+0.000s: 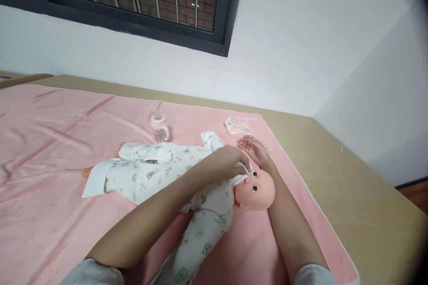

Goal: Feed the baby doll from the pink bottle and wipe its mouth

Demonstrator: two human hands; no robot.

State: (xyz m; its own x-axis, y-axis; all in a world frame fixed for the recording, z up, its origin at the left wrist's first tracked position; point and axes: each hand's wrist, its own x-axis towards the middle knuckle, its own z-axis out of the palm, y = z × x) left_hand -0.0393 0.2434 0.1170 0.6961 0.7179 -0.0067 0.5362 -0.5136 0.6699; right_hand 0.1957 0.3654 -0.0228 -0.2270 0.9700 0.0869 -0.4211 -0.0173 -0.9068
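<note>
A baby doll [256, 189] lies on its back, dressed in a white printed outfit [180, 156], with its head to the right. At its mouth, my left hand [230, 162] is closed on a white wipe [245, 173]. The wipe's lower part reaches down over the doll's chin and neck; some of it is hidden by my fingers. My right hand [254, 149] rests beyond the doll's head with its fingers stretched out, holding nothing. Just past those fingertips sits a clear plastic packet [237, 126].
Under the doll is a pink blanket [60, 138], spread over a wooden surface [341, 178]. A pink baby bottle [159, 127] stands upright beyond the doll's legs. A white wall [267, 67] with a dark-framed window [187, 40] rises behind.
</note>
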